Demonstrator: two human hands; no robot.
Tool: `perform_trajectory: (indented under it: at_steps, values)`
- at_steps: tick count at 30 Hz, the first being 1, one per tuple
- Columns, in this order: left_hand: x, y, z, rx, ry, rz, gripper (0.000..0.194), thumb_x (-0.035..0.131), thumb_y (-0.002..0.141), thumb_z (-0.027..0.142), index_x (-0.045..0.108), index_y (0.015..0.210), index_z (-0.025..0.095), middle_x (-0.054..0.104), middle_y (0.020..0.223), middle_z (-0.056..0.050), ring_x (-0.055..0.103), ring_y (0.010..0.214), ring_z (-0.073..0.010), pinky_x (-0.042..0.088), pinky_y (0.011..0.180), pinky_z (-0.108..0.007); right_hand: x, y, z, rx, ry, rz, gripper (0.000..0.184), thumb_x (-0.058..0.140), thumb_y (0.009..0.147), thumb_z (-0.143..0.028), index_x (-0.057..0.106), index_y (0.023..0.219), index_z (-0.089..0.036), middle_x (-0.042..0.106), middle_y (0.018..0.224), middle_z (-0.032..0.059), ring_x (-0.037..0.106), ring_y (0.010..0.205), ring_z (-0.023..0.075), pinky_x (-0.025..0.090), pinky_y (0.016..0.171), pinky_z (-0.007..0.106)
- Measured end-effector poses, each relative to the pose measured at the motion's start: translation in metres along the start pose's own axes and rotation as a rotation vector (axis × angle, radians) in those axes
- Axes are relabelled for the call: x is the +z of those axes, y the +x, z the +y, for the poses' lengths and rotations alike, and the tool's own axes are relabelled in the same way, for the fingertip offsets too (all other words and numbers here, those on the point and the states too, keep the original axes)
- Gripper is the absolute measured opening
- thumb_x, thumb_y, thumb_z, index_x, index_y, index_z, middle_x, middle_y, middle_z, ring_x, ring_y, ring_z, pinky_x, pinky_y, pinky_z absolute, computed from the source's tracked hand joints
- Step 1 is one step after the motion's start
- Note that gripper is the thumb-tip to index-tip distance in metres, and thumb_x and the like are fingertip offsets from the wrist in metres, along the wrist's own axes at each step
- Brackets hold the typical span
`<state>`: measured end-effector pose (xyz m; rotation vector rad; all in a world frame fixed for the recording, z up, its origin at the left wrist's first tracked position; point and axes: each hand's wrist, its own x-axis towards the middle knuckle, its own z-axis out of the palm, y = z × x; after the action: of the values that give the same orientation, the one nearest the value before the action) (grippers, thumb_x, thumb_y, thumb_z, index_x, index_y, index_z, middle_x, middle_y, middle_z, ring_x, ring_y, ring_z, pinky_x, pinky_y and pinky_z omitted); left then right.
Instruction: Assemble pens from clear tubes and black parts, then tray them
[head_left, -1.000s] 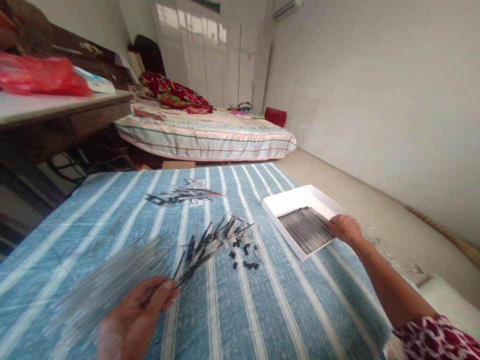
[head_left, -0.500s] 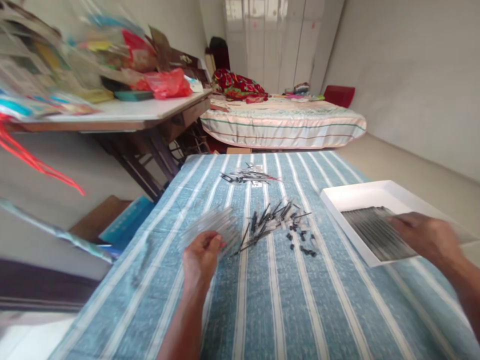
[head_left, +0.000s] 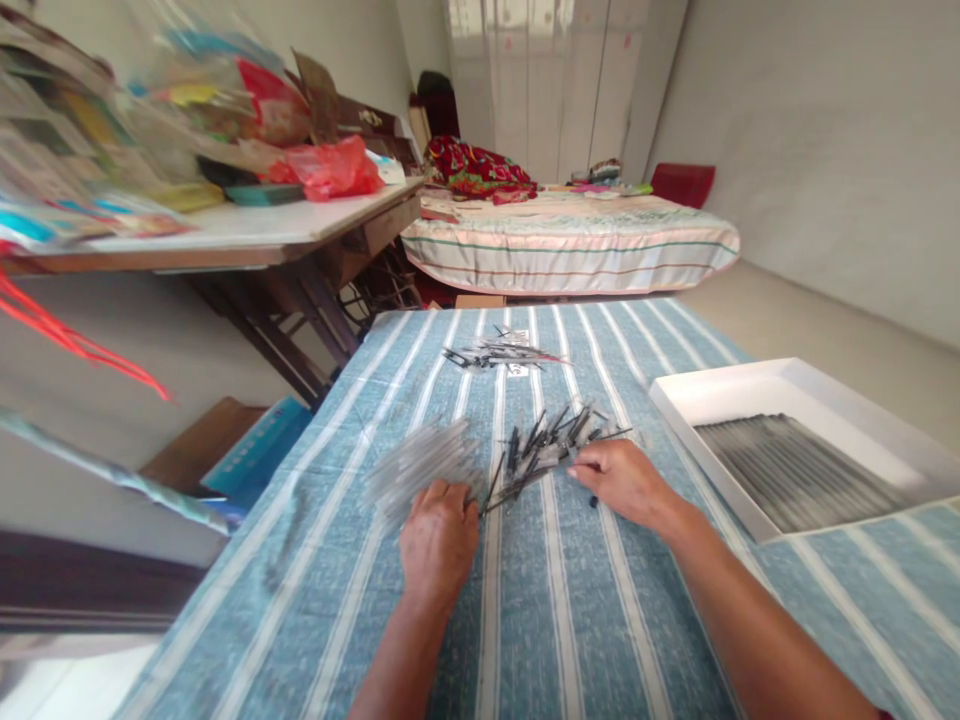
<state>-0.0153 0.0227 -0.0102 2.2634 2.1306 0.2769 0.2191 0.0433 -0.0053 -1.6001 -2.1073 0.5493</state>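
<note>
My left hand [head_left: 439,540] rests knuckles up on the blue striped cloth [head_left: 570,620], its fingers curled at the near end of a blurred bundle of clear tubes [head_left: 420,468]. My right hand [head_left: 626,482] lies on the near edge of a loose pile of thin black rods and clear caps [head_left: 551,445], fingers bent down among the pieces; what they pinch is hidden. A white tray [head_left: 817,395] at the right holds a flat row of dark finished sticks [head_left: 795,482]. A smaller heap of similar parts [head_left: 499,353] sits farther back on the cloth.
A cluttered wooden table [head_left: 247,225] with a red bag [head_left: 330,165] stands at the left, with boxes [head_left: 247,450] on the floor below it. A bed [head_left: 570,245] with striped bedding lies beyond the cloth. White wall and bare floor at the right.
My right hand has left the white tray and come left onto the pile of black rods. My left hand has drawn slightly nearer along the clear tubes.
</note>
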Motion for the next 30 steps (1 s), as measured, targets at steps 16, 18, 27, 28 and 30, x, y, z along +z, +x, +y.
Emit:
perform_trajectory:
  at_steps: [16, 18, 27, 28, 30]
  values:
    - [0.011, -0.007, 0.002, -0.035, -0.307, 0.140, 0.017, 0.041, 0.082, 0.025, 0.056, 0.078, 0.017, 0.060, 0.076, -0.005, 0.059, 0.073, -0.0191, 0.043, 0.067, -0.029, -0.011, 0.005, 0.038, 0.123, 0.048, -0.091, 0.012, 0.056, 0.069, -0.027, 0.064, 0.065, -0.018, 0.054, 0.053, -0.0032, 0.049, 0.052, 0.0111, 0.031, 0.051, 0.021]
    - [0.012, -0.006, 0.003, -0.071, -0.433, 0.130, 0.016, 0.043, 0.080, 0.028, 0.055, 0.076, 0.018, 0.061, 0.073, -0.004, 0.060, 0.070, -0.0181, 0.043, 0.066, -0.028, -0.010, 0.005, 0.037, 0.115, 0.045, -0.099, 0.011, 0.057, 0.069, -0.026, 0.064, 0.065, -0.018, 0.053, 0.053, -0.0033, 0.048, 0.051, 0.0107, 0.030, 0.050, 0.021]
    - [0.014, -0.005, 0.005, -0.178, -0.678, 0.042, 0.019, 0.044, 0.078, 0.036, 0.055, 0.077, 0.020, 0.064, 0.067, -0.001, 0.063, 0.066, -0.0178, 0.046, 0.061, -0.027, 0.006, 0.010, 0.022, 0.166, -0.072, -0.023, 0.010, 0.057, 0.073, -0.028, 0.063, 0.071, -0.021, 0.055, 0.055, -0.0028, 0.049, 0.052, 0.0110, 0.028, 0.051, 0.021]
    - [0.014, -0.006, 0.006, -0.171, -0.667, 0.038, 0.019, 0.044, 0.078, 0.035, 0.055, 0.076, 0.020, 0.063, 0.065, 0.000, 0.063, 0.064, -0.0175, 0.046, 0.060, -0.027, 0.007, 0.011, 0.020, 0.184, -0.088, 0.005, 0.011, 0.056, 0.073, -0.030, 0.063, 0.074, -0.021, 0.056, 0.056, -0.0023, 0.050, 0.053, 0.0115, 0.029, 0.051, 0.021]
    - [0.012, -0.007, 0.009, -0.157, -0.649, 0.036, 0.017, 0.044, 0.078, 0.033, 0.055, 0.075, 0.020, 0.063, 0.064, 0.001, 0.062, 0.062, -0.0170, 0.045, 0.061, -0.027, 0.010, 0.011, 0.018, 0.203, -0.114, 0.047, 0.014, 0.055, 0.075, -0.032, 0.063, 0.080, -0.022, 0.058, 0.058, -0.0014, 0.052, 0.055, 0.0128, 0.029, 0.051, 0.021]
